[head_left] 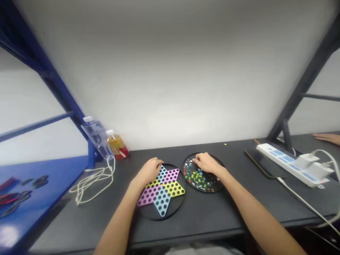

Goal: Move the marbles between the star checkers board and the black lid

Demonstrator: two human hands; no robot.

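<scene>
A Chinese checkers board, a pink, yellow and blue star with holes on a round black base, lies in front of me. My left hand rests at its upper left edge with curled fingers, covering part of the star; the fingertips are partly hidden. To the right is a round black tray holding many small marbles in white, red, yellow, green and blue. Over its upper part, my right hand has its fingers pinched together near white marbles. Whatever is between those fingertips is too small to make out.
A tangled white cable lies left, below a drink bottle and a clear bottle. At right are a phone and a white power strip with chargers. Another person's hand shows at far right. Blue and dark frames flank the table.
</scene>
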